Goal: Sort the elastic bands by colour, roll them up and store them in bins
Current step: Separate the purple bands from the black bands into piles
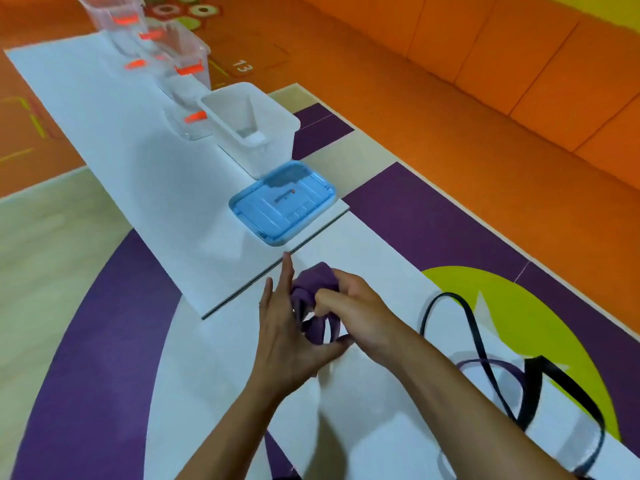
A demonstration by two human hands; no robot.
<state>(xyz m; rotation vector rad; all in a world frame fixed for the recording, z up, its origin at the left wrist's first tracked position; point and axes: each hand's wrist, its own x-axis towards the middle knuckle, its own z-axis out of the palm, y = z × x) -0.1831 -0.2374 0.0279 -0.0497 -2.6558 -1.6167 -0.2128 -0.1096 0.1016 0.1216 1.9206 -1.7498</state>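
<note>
**A:** Where's the purple band [315,278] right now?

**B:** Bunched up between both hands, over the far edge of the near board [225,393], close to the seam with the second board [121,140]. It's only partly rolled, and loose loops hang under the bundle.

**A:** And the grip?

**B:** The right hand [353,306] has its fingers curled tight round the bundle. The left hand [287,327] has its fingers nearly straight, flat against the bundle's side, with its thumb hooked under the loose loops.

**A:** How do you reckon it handles?

**B:** It looks light, soft and floppy, and I'd guess it's springy enough to uncoil if let go. I'd hold the roll itself across its width and keep the free end pinned, rather than hold a dangling loop.

**A:** What else is waiting?

**B:** A black band [531,393] sprawls over the near board's right edge, with another purple strand [474,362] tangled in it.

**A:** And the bins?

**B:** A white bin [256,157] stands on the second board's right edge, and a blue lid [282,202] lies flat at the near right corner. Clear bins [180,43] with orange clips line up beyond.

**A:** What about the room?

**B:** The boards are smooth and white, and they lie on a floor [450,220] patched in purple, beige, green and orange. An orange padded wall [519,64] runs along the right.
</note>
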